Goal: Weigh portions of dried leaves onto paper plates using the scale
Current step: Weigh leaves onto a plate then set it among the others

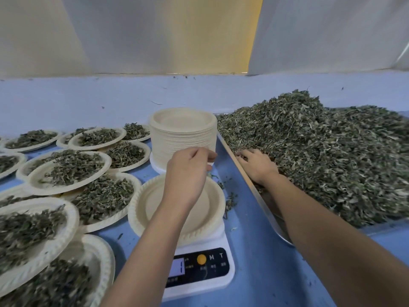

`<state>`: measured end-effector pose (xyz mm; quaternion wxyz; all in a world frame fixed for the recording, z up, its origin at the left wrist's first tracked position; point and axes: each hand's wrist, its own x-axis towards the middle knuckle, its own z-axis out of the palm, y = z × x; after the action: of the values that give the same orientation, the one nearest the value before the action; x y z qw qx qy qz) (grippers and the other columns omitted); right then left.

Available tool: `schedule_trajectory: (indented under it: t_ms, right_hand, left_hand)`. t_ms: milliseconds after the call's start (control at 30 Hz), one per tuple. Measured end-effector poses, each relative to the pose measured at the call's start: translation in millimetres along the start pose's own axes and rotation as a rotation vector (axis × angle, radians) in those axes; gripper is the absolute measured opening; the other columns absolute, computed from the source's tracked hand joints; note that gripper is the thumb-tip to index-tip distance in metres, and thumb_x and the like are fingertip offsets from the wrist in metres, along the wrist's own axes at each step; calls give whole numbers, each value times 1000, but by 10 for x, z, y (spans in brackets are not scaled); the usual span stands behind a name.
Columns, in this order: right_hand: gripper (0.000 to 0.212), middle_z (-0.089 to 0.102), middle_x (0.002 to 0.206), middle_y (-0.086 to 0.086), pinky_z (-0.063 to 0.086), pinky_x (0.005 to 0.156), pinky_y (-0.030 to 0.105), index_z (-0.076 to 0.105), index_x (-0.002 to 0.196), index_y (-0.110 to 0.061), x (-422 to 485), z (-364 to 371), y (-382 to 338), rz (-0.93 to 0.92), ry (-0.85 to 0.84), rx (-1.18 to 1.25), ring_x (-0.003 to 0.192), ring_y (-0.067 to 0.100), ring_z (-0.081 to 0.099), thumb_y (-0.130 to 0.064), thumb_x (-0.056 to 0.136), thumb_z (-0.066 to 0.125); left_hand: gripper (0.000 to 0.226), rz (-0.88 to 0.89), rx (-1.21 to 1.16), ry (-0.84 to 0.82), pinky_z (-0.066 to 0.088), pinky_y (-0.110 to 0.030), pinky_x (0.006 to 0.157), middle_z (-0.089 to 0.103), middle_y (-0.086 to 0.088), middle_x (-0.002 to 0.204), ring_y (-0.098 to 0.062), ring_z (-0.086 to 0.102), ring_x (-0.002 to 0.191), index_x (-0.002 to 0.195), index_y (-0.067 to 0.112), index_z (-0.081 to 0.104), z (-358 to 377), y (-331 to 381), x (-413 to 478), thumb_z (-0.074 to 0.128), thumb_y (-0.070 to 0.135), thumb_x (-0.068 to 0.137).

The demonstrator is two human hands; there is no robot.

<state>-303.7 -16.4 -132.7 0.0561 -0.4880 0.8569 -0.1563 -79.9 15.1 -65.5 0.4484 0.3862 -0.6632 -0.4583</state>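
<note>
An empty paper plate (pixel 150 202) sits on the white digital scale (pixel 199 267) in the middle of the blue table. My left hand (pixel 188 171) hovers above that plate's far side with loosely curled fingers, holding nothing I can see, just in front of a tall stack of empty paper plates (pixel 183 134). My right hand (pixel 256 165) rests in the near left edge of a large heap of dried leaves (pixel 321 156), its fingers dug into the leaves. The heap lies on a metal tray (pixel 265 207).
Several paper plates filled with dried leaves (pixel 68 171) cover the left side of the table, some overlapping. Loose leaf bits (pixel 230 200) lie between the scale and the tray. A pale wall and curtains stand behind the blue table (pixel 261 273).
</note>
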Motion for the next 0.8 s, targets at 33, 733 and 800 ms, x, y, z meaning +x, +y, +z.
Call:
schedule_trajectory:
  t_ms: [33,733,800]
  right_hand:
    - [44,32,150,6,33,104,51,42,139,-35,-5,0,3,-7,7,-23,134,34,33,-47,98,31]
    - [16,56,75,-7,31,40,14,59,101,-16,-591,-686,-486,-170,579,914,44,0,38,-15,98,43]
    - [17,57,79,-7,40,49,20,57,95,-21,-743,-789,-734,-242,550,1051,52,2,44,-13,99,42]
  left_hand:
    - [32,-4,-2,-2,44,-22,64,71,12,83,3,62,63,75,25,70,13,0,2,45,19,93]
    - [23,-206,-249,89,50,-27,73,70,0,100,-16,66,89,92,14,68,-221,47,-176,45,17,94]
    - [19,-241,-322,111,51,-29,79,66,-2,108,-17,64,96,102,13,62,-270,46,-201,45,20,97]
